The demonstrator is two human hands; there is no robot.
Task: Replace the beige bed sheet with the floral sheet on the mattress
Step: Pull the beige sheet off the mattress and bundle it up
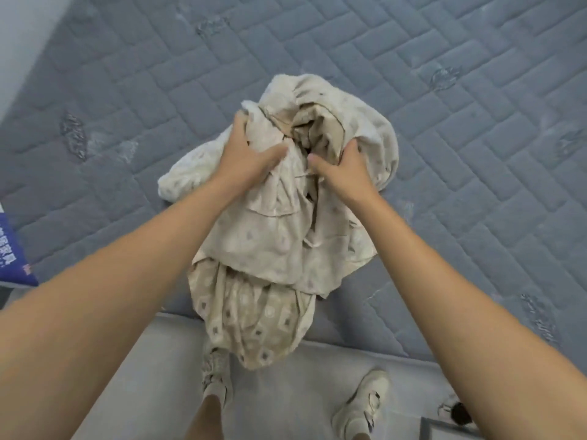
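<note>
The beige bed sheet [263, 239] lies bunched in a heap on the bare grey quilted mattress [444, 128], near its front edge. One end of the sheet hangs over that edge toward the floor. My left hand [247, 154] grips a fold on the left of the heap's top. My right hand [343, 166] grips the cloth on the right, its fingers dug into the folds. No floral sheet is in view.
The mattress fills most of the view, with a pale wall [19, 33] at the upper left. A blue printed item [12, 249] lies at the left edge. My two feet in light shoes stand on the grey floor [286, 392] below. A small dark object [457, 412] sits at lower right.
</note>
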